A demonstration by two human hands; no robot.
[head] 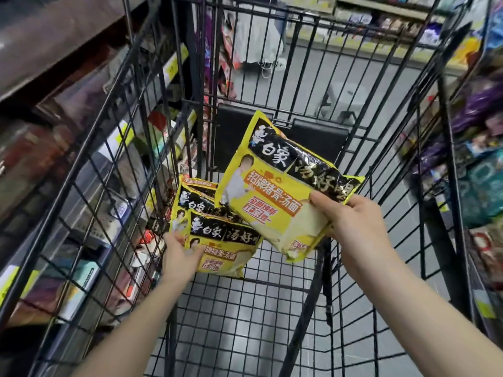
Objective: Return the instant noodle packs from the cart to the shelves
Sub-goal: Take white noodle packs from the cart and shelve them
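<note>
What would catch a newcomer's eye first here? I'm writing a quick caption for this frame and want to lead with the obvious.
The bright yellow-and-black noodle pack stands out first, held up at centre over the black wire cart by the right hand. Lower left, the left hand grips two more matching packs inside the cart. Stocked shelves blur past on both sides of the aisle.

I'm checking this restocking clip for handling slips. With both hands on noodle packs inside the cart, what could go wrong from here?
The right hand pinches the raised pack by one edge, so it could slip or swing. The left hand holds the front pack of two overlapping ones; the rear pack might drop or snag the cart wires.
</note>
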